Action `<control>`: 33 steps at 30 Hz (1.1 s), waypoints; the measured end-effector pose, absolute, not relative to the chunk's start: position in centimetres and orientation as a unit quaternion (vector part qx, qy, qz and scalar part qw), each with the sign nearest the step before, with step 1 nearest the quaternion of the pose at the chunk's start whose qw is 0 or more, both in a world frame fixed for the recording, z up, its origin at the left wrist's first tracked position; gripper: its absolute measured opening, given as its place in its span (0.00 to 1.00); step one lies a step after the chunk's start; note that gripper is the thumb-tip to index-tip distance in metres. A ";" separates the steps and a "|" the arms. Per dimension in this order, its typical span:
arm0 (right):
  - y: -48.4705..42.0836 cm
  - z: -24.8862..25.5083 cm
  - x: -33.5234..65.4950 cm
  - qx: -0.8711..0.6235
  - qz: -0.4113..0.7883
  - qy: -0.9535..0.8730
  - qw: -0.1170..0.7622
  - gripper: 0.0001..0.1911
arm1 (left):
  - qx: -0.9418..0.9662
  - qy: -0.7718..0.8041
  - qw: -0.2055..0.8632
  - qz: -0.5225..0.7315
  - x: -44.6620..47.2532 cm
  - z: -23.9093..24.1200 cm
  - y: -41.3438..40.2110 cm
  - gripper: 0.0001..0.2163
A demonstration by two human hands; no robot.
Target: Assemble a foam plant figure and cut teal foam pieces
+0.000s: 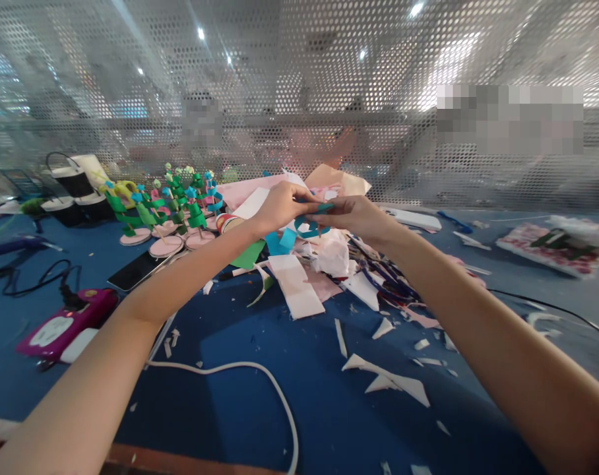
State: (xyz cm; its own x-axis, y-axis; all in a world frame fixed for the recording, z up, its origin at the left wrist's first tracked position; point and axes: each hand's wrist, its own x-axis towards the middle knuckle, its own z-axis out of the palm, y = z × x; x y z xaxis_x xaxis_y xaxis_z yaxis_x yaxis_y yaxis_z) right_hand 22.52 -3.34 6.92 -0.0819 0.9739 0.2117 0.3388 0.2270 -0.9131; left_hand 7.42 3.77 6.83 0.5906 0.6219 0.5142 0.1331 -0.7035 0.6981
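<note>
Over the paper pile, my left hand point(288, 203) and my right hand point(353, 215) meet, fingertips pinched on a teal paper strip point(307, 229) that curls below them. A thin stick seems to show beside the strip, though too small to be sure. Beneath my hands lie bright blue paper pieces point(280, 243), a green paper sheet point(249, 256), a folded white paper point(295, 287) and a crumpled white piece point(333, 254). To the left stand several small paper trees on sticks, with green and blue tiers point(196, 215) and round pink bases point(165, 247).
A magenta power strip point(47, 336) and black phone point(138, 269) lie at left, near black containers point(72, 181). A white cable point(260, 367) crosses the blue table. Paper scraps point(388, 379) lie at right. A perforated metal screen point(280, 86) closes off the back.
</note>
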 end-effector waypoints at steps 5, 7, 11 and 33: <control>-3.3 6.9 22.3 -0.550 0.263 -0.652 0.451 0.19 | 0.813 0.243 0.287 0.444 7.5 6.8 3.7 0.05; -3.3 6.7 22.1 -0.610 0.122 -0.632 0.462 0.25 | 0.796 0.249 0.289 0.470 7.4 6.8 3.7 0.06; -3.8 6.5 21.7 -0.632 -0.138 -0.595 0.478 0.29 | 0.748 0.252 0.352 0.503 7.2 7.1 3.6 0.08; -2.6 6.0 21.6 -0.494 0.047 -0.709 0.502 0.21 | 0.678 0.293 0.482 0.472 7.2 7.3 3.1 0.07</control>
State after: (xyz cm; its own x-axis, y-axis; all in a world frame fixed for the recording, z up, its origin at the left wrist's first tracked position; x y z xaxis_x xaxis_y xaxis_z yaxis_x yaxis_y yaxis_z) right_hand 21.60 -2.56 5.98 -0.0086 0.7468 0.6650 0.6525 0.5081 -0.5622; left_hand 7.24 3.10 7.31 0.3830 0.8523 0.3562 -0.0572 -0.3630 0.9300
